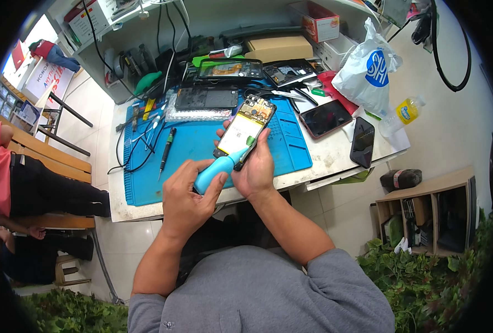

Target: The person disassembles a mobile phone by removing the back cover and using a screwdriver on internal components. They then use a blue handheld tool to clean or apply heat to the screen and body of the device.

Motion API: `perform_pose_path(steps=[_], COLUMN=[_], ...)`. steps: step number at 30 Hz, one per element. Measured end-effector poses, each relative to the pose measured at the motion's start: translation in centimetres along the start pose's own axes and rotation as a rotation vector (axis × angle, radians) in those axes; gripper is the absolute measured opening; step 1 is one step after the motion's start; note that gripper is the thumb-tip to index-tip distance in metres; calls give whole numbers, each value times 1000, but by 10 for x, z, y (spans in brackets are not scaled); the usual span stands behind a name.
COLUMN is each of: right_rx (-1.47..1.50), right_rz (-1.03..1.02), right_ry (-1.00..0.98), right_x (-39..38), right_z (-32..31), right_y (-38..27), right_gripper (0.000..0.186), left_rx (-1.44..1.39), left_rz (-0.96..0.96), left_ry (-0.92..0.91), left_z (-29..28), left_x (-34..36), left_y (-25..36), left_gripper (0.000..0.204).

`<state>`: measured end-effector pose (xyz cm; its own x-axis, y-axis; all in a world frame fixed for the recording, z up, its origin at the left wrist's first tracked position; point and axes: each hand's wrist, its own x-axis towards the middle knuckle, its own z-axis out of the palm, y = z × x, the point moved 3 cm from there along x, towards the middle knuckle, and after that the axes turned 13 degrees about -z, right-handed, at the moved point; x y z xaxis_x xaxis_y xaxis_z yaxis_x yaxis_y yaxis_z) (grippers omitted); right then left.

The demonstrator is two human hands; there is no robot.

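Note:
In my right hand (pixel 254 169), palm up, lies an opened phone (pixel 232 139), tilted. Its back cover is off, baring a white battery with yellow edges and the circuit board at the far end; my thumb rests along its right side. My left hand (pixel 191 191) is closed around a light blue, rounded bulb-shaped tool (pixel 216 173). The tool's narrower end reaches over the phone's near right corner, next to a small green patch; I cannot tell whether it touches the phone. Under both hands is a blue repair mat (pixel 196 161).
A screwdriver (pixel 167 152) and cables lie on the mat's left. Behind are phone parts (pixel 206 98) and an opened device (pixel 231 69). Two phones (pixel 325 118), a plastic bag (pixel 368 72) and a bottle (pixel 404 115) sit right. People are at the left, beside a wooden bench (pixel 52 161).

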<state>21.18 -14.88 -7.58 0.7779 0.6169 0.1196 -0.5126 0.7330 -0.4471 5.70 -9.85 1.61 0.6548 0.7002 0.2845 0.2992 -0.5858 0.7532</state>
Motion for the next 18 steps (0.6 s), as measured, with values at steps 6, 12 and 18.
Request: perform_pose_path(steps=[6, 12, 18], right_rx=[-4, -18, 0], right_rz=[0, 9, 9], right_ry=[27, 33, 32], right_x=[0, 0, 1], right_z=[2, 3, 1], right_y=[0, -1, 0], right_gripper=[77, 77, 77], left_rx=[20, 10, 31], left_rz=[18, 26, 16], left_ry=[5, 22, 7], left_z=[-6, -9, -13], left_x=[-9, -16, -20], left_y=[-7, -12, -12], left_gripper=[26, 25, 25])
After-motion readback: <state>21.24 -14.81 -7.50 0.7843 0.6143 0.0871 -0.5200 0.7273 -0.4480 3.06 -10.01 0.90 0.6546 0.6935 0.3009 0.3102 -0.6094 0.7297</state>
